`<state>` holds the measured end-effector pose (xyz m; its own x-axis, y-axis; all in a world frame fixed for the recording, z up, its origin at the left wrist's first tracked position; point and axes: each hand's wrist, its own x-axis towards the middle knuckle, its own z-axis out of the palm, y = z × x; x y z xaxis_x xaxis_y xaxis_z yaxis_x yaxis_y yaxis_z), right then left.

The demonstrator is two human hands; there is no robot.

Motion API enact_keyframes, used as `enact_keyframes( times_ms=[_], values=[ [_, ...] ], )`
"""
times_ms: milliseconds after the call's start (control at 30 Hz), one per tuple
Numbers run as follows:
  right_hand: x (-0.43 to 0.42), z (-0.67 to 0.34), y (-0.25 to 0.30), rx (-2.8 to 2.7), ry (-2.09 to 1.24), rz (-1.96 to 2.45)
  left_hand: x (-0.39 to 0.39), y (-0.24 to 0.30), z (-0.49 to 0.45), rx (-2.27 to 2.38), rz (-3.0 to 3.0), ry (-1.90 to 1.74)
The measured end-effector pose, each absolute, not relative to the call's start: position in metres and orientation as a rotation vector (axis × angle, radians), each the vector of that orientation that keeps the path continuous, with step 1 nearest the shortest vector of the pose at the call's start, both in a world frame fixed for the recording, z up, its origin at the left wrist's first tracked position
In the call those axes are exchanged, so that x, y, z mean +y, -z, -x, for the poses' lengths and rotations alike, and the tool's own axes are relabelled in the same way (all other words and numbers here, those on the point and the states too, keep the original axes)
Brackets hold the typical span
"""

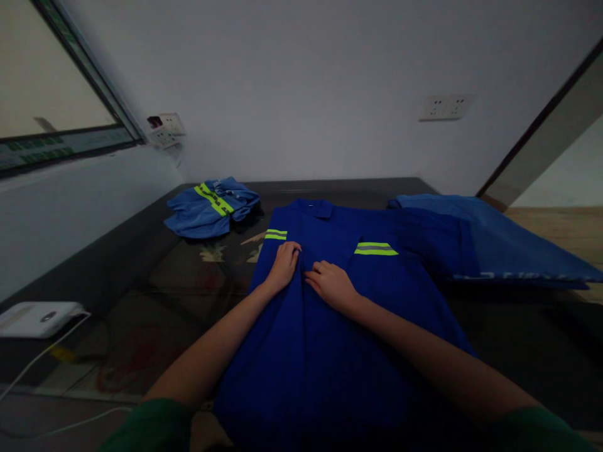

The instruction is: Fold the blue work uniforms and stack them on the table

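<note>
A dark blue work jacket point(372, 314) with yellow-green reflective strips lies spread out, its collar at the far end. My left hand point(283, 267) is closed on the jacket's front edge, fingertips pinching the cloth just below the collar. Slightly nearer and to the right, my right hand point(333, 285) has curled fingers closed at the facing front edge. A narrow fold of fabric runs down between the two hands toward me. Whatever sits between the fingertips, such as a fastener, is too small and dark to make out.
A crumpled lighter blue garment point(211, 204) with a yellow-green band lies at the back left. Blue fabric point(509, 242) is spread at the right. A white device point(42, 318) with a cable sits on the dark table point(169, 276) at the left. Sockets point(445, 107) are on the wall.
</note>
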<state>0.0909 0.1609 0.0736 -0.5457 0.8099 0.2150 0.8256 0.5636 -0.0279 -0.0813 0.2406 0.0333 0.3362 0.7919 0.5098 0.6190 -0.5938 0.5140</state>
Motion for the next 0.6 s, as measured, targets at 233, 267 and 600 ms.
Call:
enact_keyframes(
  times_ms=[233,267,600],
  values=[
    [0.139,-0.101,-0.062,-2.587,0.134,1.294,0.232,-0.039,0.075,1.387,-2.493,-0.912],
    [0.138,-0.102,-0.06,-2.579,0.112,1.292,0.231,-0.04,0.074,1.412,-2.519,-0.878],
    [0.124,-0.106,-0.053,-2.634,-0.124,1.243,0.226,-0.039,0.069,1.816,-2.556,-0.498]
  ],
)
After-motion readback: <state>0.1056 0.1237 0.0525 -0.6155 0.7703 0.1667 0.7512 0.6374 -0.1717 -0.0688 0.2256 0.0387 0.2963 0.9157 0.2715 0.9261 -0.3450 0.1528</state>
